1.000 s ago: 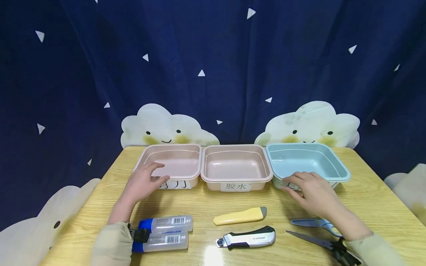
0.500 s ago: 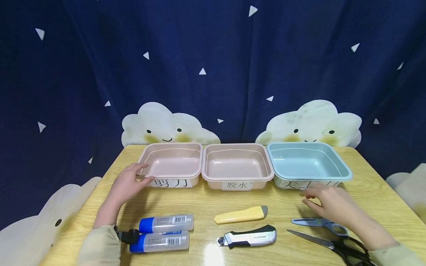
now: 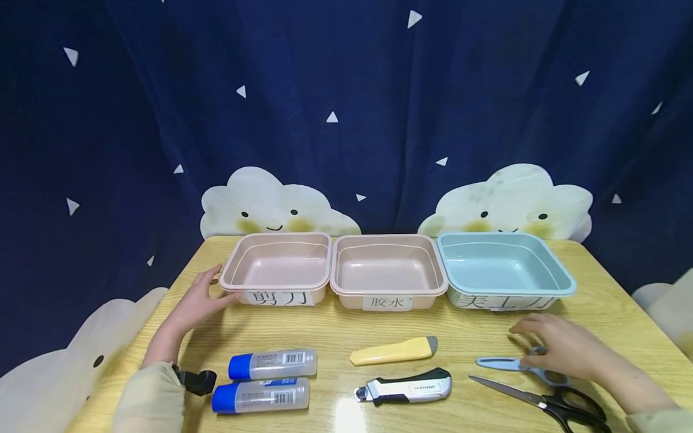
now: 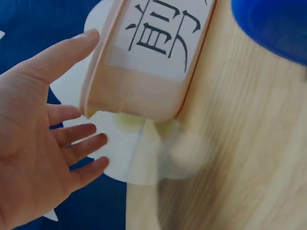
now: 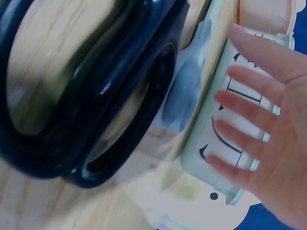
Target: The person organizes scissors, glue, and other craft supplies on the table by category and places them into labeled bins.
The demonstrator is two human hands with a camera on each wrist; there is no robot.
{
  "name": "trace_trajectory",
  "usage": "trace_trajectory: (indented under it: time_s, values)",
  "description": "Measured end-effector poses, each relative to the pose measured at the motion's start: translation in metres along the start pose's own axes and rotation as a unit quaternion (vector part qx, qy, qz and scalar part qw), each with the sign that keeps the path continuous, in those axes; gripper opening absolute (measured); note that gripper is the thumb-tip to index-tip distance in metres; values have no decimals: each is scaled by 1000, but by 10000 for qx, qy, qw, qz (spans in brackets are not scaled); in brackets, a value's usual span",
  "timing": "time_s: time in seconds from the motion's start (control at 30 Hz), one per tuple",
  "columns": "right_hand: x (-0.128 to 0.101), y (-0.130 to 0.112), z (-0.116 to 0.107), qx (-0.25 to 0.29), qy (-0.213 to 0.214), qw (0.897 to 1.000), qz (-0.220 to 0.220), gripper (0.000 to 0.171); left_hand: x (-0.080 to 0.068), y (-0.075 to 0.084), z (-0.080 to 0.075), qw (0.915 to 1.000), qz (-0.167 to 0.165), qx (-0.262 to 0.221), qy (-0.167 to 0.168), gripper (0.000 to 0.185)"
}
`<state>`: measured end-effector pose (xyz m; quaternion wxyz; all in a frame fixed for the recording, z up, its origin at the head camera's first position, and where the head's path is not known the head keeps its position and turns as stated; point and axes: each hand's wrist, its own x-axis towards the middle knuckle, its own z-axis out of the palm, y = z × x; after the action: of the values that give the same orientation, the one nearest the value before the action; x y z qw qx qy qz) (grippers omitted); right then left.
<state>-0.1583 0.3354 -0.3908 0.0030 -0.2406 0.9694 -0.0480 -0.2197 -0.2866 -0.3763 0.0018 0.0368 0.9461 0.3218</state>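
1. Scissors with pale blue handles (image 3: 520, 365) lie on the wooden table (image 3: 335, 325) at its right, in front of the blue tray (image 3: 503, 264); their handle loop sits directly under the right hand (image 3: 560, 349).
2. That right hand hovers palm down over the loop with fingers straight and slightly spread, gripping nothing; the right wrist view shows the spread fingers (image 5: 249, 108) apart from the blue handle (image 5: 184, 91). Whether a fingertip touches the loop cannot be told.
3. Black-handled scissors (image 3: 547, 400) lie just beside the pale pair, nearer the table edge.
4. The left hand (image 3: 197, 297) is flat and relaxed, its thumb (image 4: 67, 50) against the corner rim of the left pink tray (image 3: 276, 267), the other fingers loosely fanned.
5. A middle pink tray (image 3: 387, 267) stands between the two outer trays, all touching in a row.
6. Two glue bottles (image 3: 267, 379), a yellow cutter (image 3: 392, 350) and a grey-black utility knife (image 3: 403, 386) lie in front.
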Motion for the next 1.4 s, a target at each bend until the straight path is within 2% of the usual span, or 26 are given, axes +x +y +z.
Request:
trace_trajectory:
  time_s: [0.13,0.27,0.43,0.63,0.87,1.13,1.23,1.4]
  values:
    - [-4,11,6,319,-270,9990,182,57,2,1,5,9990,26,-382,-231,99]
    - [-6,19,12,525,-422,9973,292,58,7,3,8,9981,123,-558,-216,97]
    - [-8,25,18,525,-293,9982,-83,53,10,3,10,9969,179,-752,-142,90]
    - [-11,26,19,626,-405,9971,-127,52,12,0,11,9957,125,-915,-58,88]
    - [-11,24,21,453,2,9983,-360,40,15,-5,14,9938,-63,-1110,-57,90]
    - [-8,22,22,440,122,9983,-357,26,17,-8,16,9894,-338,-1408,87,90]
    - [-6,20,21,430,182,9984,-327,24,17,-8,16,9884,-511,-1421,131,92]
    - [-4,18,19,396,413,9967,-576,23,16,-8,15,9875,-647,-1433,99,93]
